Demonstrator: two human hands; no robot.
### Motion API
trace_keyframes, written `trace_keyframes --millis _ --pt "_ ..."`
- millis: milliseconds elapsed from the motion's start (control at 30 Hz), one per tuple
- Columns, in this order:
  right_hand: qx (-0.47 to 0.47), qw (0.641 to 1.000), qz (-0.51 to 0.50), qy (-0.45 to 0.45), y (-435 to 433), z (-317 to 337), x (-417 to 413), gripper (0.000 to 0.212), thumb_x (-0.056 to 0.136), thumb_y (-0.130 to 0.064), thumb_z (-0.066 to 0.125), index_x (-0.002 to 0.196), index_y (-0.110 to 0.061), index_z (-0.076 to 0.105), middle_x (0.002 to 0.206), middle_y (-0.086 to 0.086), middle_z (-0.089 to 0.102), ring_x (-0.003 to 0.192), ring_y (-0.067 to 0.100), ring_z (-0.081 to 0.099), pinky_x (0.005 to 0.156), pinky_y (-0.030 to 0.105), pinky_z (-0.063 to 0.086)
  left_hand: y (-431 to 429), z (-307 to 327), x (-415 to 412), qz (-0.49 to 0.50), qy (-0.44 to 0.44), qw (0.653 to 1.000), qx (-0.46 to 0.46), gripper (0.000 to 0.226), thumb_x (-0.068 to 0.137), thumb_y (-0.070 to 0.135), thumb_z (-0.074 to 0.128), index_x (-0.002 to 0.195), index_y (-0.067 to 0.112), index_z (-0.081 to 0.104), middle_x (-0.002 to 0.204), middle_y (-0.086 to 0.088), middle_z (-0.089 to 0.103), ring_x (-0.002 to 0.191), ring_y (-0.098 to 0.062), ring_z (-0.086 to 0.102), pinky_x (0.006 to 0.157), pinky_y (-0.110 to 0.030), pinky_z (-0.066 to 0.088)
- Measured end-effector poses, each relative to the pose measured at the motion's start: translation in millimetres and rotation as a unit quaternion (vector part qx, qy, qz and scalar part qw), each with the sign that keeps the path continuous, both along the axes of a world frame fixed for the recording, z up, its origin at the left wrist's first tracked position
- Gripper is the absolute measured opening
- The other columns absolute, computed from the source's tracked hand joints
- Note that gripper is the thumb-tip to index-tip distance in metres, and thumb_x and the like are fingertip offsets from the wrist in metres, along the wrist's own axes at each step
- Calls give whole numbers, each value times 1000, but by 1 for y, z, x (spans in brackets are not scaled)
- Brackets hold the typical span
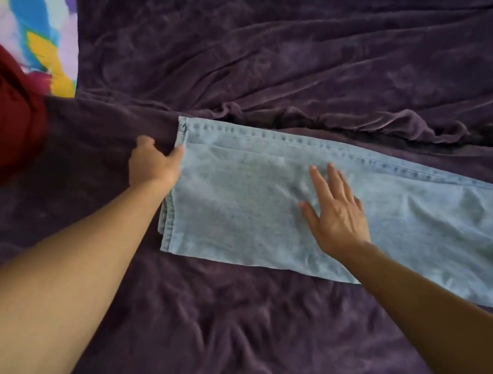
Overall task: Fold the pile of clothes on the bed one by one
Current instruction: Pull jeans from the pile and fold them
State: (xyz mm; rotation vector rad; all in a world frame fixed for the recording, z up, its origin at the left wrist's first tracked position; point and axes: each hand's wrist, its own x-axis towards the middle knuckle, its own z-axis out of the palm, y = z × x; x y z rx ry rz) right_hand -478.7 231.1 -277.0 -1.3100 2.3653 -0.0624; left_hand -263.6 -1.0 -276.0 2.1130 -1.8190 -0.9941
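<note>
**Jeans: handling note**

Light-blue jeans lie flat on the bed, running off right. Left hand pinches their left end; right hand presses flat, fingers spread. We judge the denim heavyish, crease-holding and non-slippery, so we'd grip the stitched ends.

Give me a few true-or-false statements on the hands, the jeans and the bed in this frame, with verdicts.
1. The right hand lies flat on the jeans. True.
2. The left hand hangs free of the jeans. False: it pinches their left edge.
3. The jeans lie spread on a purple bedspread. True.
4. The jeans are black. False: they are light blue denim.
</note>
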Motion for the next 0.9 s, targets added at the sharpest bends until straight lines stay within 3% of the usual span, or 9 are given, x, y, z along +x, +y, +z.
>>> trace_keyframes --millis 67,200,300,367,433,567,700,800,900 --pt "-10 998 36 43 -14 -11 4 64 99 -53 29 154 -33 4 163 5 -5 150 24 -3 117 48 14 17 -19 6 0 -18 999 32 66 83 51 63 127 5 46 124 -19 58 114 -37 55 88 -40 44" --pt "-3 991 92 92 -39 -50 13 66 97 -60 19 154 -32 2 163 7 -4 149 25 -7 118 52 4 43 -40 15 -60 1 998 -12 58 78 56 66 104 5 54 108 -16 64 102 -36 60 80 -39 46" --pt "23 992 62 110 -45 -77 13 67 96 -62 14 153 -33 -4 162 4 -10 148 22 -13 118 52 -2 48 -41 28 -41 137 989 46 47 73 52 75 99 14 64 98 2 70 92 -15 67 78 -31 52" --pt "32 991 61 117 -49 -80 13 67 95 -63 12 153 -33 -6 162 3 -12 148 22 -15 118 52 -4 54 -36 35 -59 161 982 72 35 72 43 79 95 20 66 91 8 71 83 -5 68 74 -29 54" --pt "25 991 66 110 -50 -68 13 68 95 -64 12 153 -33 -4 162 4 -11 148 22 -14 118 53 -3 57 -30 38 -95 124 987 45 20 80 31 74 88 14 66 85 3 71 80 -12 68 73 -33 55" --pt "8 995 40 90 -29 -49 24 71 93 -67 14 153 -34 -4 162 3 -13 148 22 -15 116 53 -8 42 -11 37 -108 47 992 -47 33 88 25 65 69 1 51 66 -10 59 69 -33 58 61 -35 41" --pt "81 995 30 50 -12 -46 33 71 92 -67 9 153 -34 -5 161 4 -16 147 22 -18 117 54 -4 44 16 20 -164 -37 980 -108 28 91 27 58 80 4 49 80 -20 63 81 -41 57 65 -42 43" --pt "18 1000 8 7 -10 -27 18 68 94 -64 16 153 -35 2 163 2 -7 149 19 -9 119 49 3 56 59 -16 -207 1 968 -144 17 89 23 58 86 7 52 79 -17 64 80 -42 58 67 -44 46" --pt "-93 991 -92 -12 24 -3 -6 62 97 -54 35 153 -31 21 161 3 16 149 21 12 114 46 22 88 105 -62 -284 54 946 -143 11 85 23 60 86 14 53 78 -16 66 78 -43 59 67 -47 47"
